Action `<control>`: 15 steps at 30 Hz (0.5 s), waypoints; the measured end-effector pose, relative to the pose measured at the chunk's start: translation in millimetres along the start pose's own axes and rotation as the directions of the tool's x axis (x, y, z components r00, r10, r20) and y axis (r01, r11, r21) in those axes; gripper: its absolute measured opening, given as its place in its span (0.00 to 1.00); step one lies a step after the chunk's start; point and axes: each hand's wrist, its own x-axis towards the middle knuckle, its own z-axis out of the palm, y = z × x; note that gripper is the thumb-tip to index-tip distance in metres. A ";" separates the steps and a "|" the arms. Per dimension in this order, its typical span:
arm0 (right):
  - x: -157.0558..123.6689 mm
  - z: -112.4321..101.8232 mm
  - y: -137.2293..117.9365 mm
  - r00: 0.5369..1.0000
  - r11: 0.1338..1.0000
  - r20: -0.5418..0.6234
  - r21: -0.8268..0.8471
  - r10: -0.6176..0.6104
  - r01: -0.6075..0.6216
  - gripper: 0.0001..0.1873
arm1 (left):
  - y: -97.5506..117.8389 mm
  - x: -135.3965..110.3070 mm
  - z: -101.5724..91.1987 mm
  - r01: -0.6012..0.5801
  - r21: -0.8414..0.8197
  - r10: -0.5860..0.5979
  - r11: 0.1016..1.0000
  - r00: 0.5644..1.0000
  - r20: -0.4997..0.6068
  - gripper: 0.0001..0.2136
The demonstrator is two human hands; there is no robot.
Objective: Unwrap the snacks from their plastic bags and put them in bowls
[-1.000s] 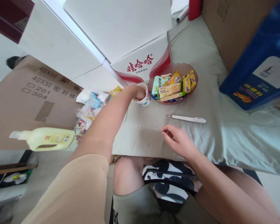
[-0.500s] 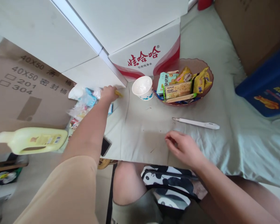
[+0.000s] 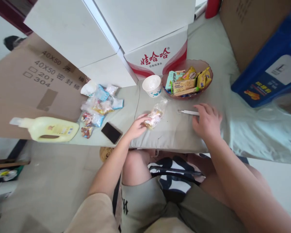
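Between the clear packet (image 3: 156, 114) and carton (image 3: 157, 62) stands a white cup (image 3: 152, 86).

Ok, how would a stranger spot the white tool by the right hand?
On the pale cloth, find the pinkish bowl. Just nearer the wearer, the right hand hides one end of the white tool. Unlike the crinkled packet touched by the left hand, it is slim and straight.

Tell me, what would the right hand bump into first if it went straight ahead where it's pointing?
Probably the pink snack bowl, just ahead of the right hand. The white tool is partly hidden by that hand. Depth is unclear, so it might pass above the bowl instead.
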 end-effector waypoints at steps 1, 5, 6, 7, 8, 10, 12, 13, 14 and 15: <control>0.0 0.6 0.9 1.000 1.000 -0.001 -0.010 0.020 -0.020 0.22 | -1.1 -3.7 10.1 0.044 -0.080 -0.049 0.996 0.997 -0.066 0.13; -3.5 7.7 -8.3 0.997 0.978 0.045 0.203 -0.066 0.055 0.19 | 11.1 -11.2 39.3 0.123 -0.232 -0.195 0.965 0.927 -0.320 0.16; -5.6 10.3 -13.3 0.992 0.947 0.075 0.312 -0.098 0.070 0.19 | 17.0 -12.9 44.5 0.108 -0.274 -0.200 0.956 0.920 -0.337 0.18; -8.0 13.3 -18.7 0.987 0.902 0.113 0.428 -0.114 0.055 0.20 | 23.2 -14.6 48.8 0.082 -0.330 -0.194 0.940 0.926 -0.323 0.21; -10.2 16.3 -24.1 0.979 0.838 0.166 0.545 -0.119 0.010 0.22 | 29.1 -15.9 52.4 0.059 -0.396 -0.182 0.917 0.942 -0.282 0.23; -13.5 22.5 -32.9 0.947 0.662 0.295 0.736 -0.130 -0.138 0.27 | 38.6 -15.9 58.1 0.048 -0.508 -0.149 0.860 0.976 -0.159 0.25; -14.2 27.5 -38.1 0.924 0.501 0.353 0.831 -0.144 -0.240 0.28 | 43.9 -10.7 63.5 0.048 -0.603 -0.125 0.796 0.988 -0.086 0.27; -13.6 29.2 -39.2 0.933 0.466 0.337 0.851 -0.129 -0.243 0.28 | 45.1 -6.1 67.0 0.038 -0.654 -0.124 0.756 0.989 -0.086 0.27; -12.7 30.3 -39.7 0.952 0.468 0.292 0.857 -0.095 -0.216 0.27 | 45.6 -0.7 71.4 0.027 -0.707 -0.132 0.707 0.987 -0.094 0.29; -11.5 30.7 -39.7 0.972 0.499 0.230 0.849 -0.052 -0.174 0.26 | 45.8 5.3 76.9 0.025 -0.757 -0.145 0.653 0.985 -0.093 0.31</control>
